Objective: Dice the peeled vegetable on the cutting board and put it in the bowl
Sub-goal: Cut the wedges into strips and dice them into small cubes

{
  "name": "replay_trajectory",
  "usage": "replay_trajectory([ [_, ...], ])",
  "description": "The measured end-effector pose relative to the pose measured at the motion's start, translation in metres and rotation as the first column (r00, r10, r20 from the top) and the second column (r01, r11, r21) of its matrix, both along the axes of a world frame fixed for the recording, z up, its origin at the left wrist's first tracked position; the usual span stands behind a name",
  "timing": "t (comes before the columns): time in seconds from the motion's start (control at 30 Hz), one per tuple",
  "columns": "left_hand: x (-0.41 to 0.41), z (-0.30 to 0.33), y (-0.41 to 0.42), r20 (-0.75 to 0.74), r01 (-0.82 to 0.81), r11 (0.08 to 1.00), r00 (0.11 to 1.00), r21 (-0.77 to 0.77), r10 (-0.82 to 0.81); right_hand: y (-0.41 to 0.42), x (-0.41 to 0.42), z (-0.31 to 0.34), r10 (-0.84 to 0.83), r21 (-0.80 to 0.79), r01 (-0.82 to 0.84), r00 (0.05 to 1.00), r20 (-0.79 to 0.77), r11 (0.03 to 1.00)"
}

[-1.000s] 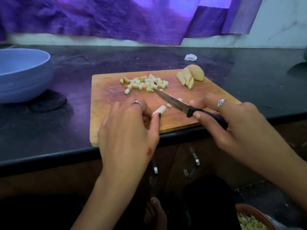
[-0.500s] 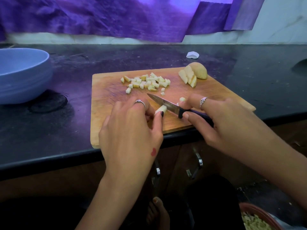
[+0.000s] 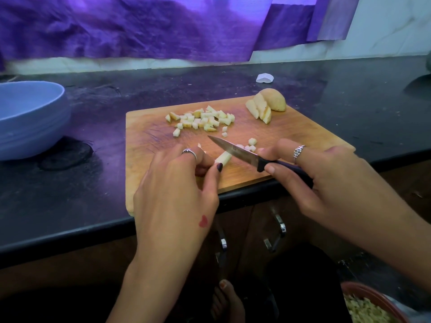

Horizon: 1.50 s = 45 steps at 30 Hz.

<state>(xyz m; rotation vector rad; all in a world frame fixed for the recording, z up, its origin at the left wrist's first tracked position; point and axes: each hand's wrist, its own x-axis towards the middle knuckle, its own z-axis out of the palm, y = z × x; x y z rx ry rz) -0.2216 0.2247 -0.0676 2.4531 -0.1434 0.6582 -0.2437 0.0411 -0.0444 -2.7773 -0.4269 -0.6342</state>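
A wide, pale blue bowl (image 3: 28, 117) sits on the black stone counter (image 3: 349, 94) well to the left of the rectangular wooden cutting board (image 3: 291, 134) and shows no vegetable inside, as far as the view reaches; judged from that, the transfer is not yet begun. On the board's far left part lies a loose heap of small pale diced cubes (image 3: 203, 118), so dicing is well under way. Toward the board's near edge, the person's left hand (image 3: 177, 183), with a ring on one finger and dark polish on the thumbnail, pinches a pale peeled vegetable strip (image 3: 223, 158) between curled fingers and thumb, pinning it flat on the wood. The steel blade of a black-handled paring knife (image 3: 235, 151) rests across the strip's free end, tip pointing toward the board's far left. A few fresh cubes (image 3: 251, 145) lie just beyond the blade. The right hand (image 3: 326, 180), also ringed, wraps the handle over the board's near right edge, forefinger stretched along the top. At the board's far right corner waits an uncut domed chunk with several thick slices (image 3: 268, 107) leaning on it, a fair share of work left. A small white scrap (image 3: 264, 78) lies on the counter beyond the board.
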Motion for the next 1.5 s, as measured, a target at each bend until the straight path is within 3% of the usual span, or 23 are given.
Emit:
replay_trajectory([
  [0.3, 0.002, 0.001, -0.002, 0.017, -0.014, 1.000, 1.000, -0.012, 0.014, 0.017, 0.025, 0.004, 0.050, -0.070, -0.059, 0.992, -0.115, 0.996],
  [0.53, 0.002, 0.000, -0.005, 0.039, -0.046, 0.999, 0.998, 0.000, 0.046, -0.007, 0.004, 0.003, -0.005, -0.066, 0.007, 1.000, 0.019, 0.998],
  [0.67, 0.004, 0.000, -0.007, 0.023, -0.048, 0.999, 0.999, 0.021, 0.047, -0.011, 0.000, 0.001, -0.047, 0.013, 0.046, 0.994, 0.101, 0.999],
  [1.1, 0.005, 0.002, -0.008, -0.016, -0.030, 0.999, 0.999, 0.043, 0.030, 0.012, 0.015, 0.008, -0.005, -0.068, -0.003, 0.993, -0.121, 0.998],
  [1.27, 0.003, 0.003, -0.010, 0.003, -0.062, 0.998, 0.998, 0.027, 0.062, 0.003, 0.009, 0.008, 0.000, -0.102, -0.005, 0.999, -0.047, 0.995],
  [1.5, 0.003, 0.002, -0.009, 0.034, -0.048, 0.999, 0.998, 0.013, 0.048, -0.010, 0.005, 0.007, 0.053, 0.079, -0.052, 0.998, -0.016, 0.995],
])
